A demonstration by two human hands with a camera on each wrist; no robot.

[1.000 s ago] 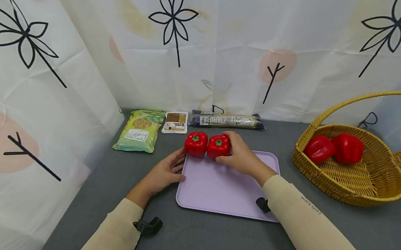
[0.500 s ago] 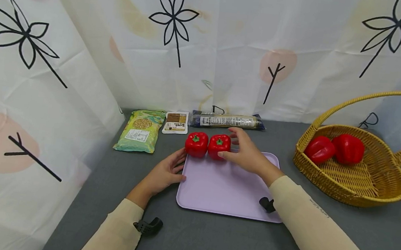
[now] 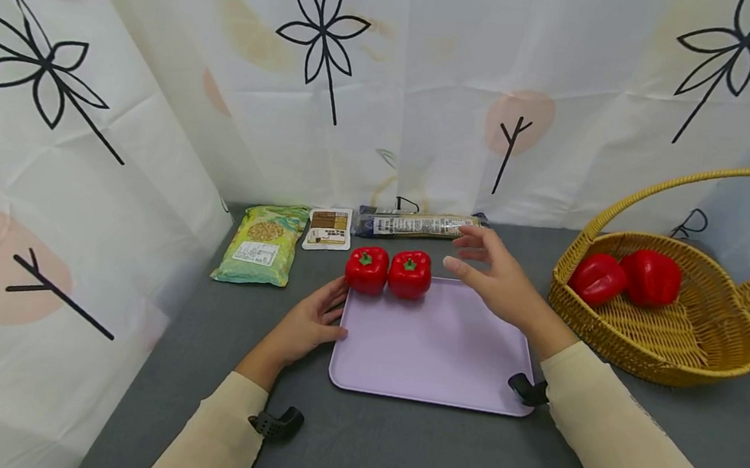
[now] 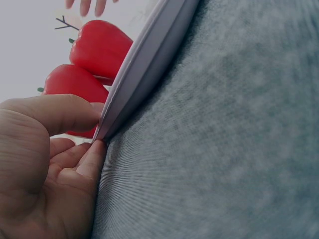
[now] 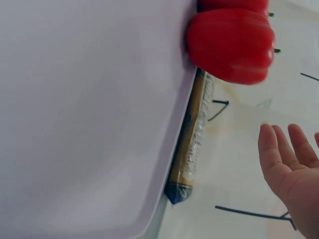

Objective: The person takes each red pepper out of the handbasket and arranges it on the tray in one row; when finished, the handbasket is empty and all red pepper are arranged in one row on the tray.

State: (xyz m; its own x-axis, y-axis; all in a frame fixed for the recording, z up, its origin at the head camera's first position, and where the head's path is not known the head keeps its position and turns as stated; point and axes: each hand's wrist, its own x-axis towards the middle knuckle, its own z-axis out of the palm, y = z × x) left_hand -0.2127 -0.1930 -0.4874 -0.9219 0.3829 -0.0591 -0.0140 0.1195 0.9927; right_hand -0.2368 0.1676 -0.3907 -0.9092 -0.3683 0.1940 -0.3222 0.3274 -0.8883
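Two red bell peppers stand side by side at the far left corner of a lilac tray (image 3: 431, 348): a left pepper (image 3: 367, 270) and a right pepper (image 3: 410, 274). My left hand (image 3: 304, 324) is at the tray's left edge. Its thumb (image 4: 70, 112) and fingertips pinch the rim in the left wrist view. Above the tray's far right part, my right hand (image 3: 498, 279) is apart from the peppers, fingers extended and holding nothing. The right wrist view shows those fingers (image 5: 294, 154) spread a little, with the right pepper (image 5: 232, 45) some way off.
A yellow wicker basket (image 3: 652, 366) with two more red peppers (image 3: 650, 278) stands at the right. Behind the tray lie a green and yellow bag (image 3: 264, 244), a small white and brown packet (image 3: 329, 229) and a long clear-wrapped packet (image 3: 417, 226). A printed cloth hangs behind.
My right hand has let go of the right pepper and moved away to the right, its fingers opening. The left hand and both peppers on the tray have kept their places.
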